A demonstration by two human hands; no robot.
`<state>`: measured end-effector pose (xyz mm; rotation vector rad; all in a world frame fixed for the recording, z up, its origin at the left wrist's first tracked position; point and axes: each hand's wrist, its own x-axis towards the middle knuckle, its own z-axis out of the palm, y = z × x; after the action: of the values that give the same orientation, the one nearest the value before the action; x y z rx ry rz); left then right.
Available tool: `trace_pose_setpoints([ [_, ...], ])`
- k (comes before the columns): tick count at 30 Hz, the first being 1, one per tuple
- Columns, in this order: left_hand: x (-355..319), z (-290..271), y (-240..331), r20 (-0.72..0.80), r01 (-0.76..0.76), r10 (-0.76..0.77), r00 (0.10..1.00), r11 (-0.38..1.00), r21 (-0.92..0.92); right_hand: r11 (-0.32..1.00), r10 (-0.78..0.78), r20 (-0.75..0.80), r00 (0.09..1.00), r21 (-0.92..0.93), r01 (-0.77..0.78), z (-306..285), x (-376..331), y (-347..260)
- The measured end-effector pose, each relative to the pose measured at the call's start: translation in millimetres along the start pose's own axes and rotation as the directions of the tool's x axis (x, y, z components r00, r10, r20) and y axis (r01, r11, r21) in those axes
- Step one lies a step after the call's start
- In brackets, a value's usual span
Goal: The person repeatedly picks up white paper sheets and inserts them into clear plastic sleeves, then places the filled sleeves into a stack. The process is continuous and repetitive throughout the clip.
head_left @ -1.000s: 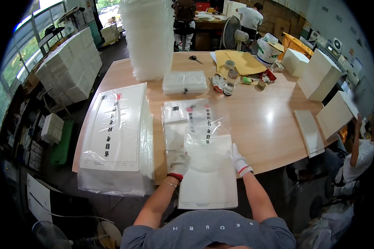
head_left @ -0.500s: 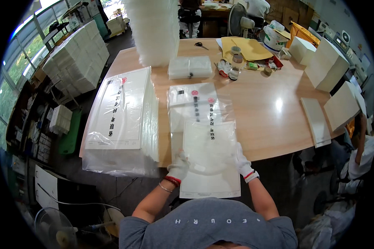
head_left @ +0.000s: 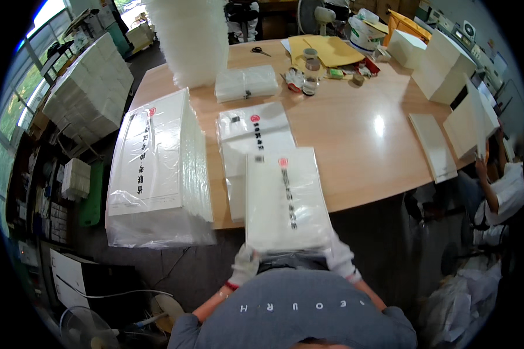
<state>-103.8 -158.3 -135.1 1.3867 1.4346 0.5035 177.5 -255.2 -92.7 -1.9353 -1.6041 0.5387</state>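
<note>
Against my torso, at the table's near edge, my gloved left hand (head_left: 244, 263) and gloved right hand (head_left: 340, 260) grip the two near corners of a packet of white printed paper in a clear plastic bag (head_left: 288, 200). A red seal mark and a line of black characters show on its top sheet. Its far end overlaps another flat packet of printed sheets (head_left: 233, 168) lying on the table. To my left rises a tall pile of bagged printed packets (head_left: 151, 154). My fingertips are partly hidden, and the right hand is slightly blurred.
Behind stand a tall column of clear plastic bags (head_left: 195, 46) and a tied bag bundle (head_left: 247, 82). Scissors (head_left: 261, 51), jars (head_left: 310, 78) and yellow envelopes (head_left: 332, 51) lie farther back. White paper blocks (head_left: 442, 67) stand at right, where a co-worker's arm (head_left: 488, 186) holds a sheet.
Both hands have drawn in toward my body. The paper, earlier partly out of the clear bag, now appears inside it. The view has shifted slightly.
</note>
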Motion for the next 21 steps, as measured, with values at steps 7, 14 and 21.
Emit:
trace_pose_setpoints([
  [7,8,-10,3,-0.027,-0.509,0.514,0.858,0.855,0.098,0.946,0.154,0.092,0.984,0.276,-0.173,10,-24,41],
  [14,-19,-86,157,0.095,-0.874,0.89,0.446,0.41,0.263,0.078,0.168,0.32,0.933,0.939,-0.336,61,58,-37],
  [21,-25,-217,138,-0.817,-0.938,0.532,0.221,0.346,-0.028,0.564,-0.62,-0.104,0.778,0.629,0.534,67,160,-189],
])
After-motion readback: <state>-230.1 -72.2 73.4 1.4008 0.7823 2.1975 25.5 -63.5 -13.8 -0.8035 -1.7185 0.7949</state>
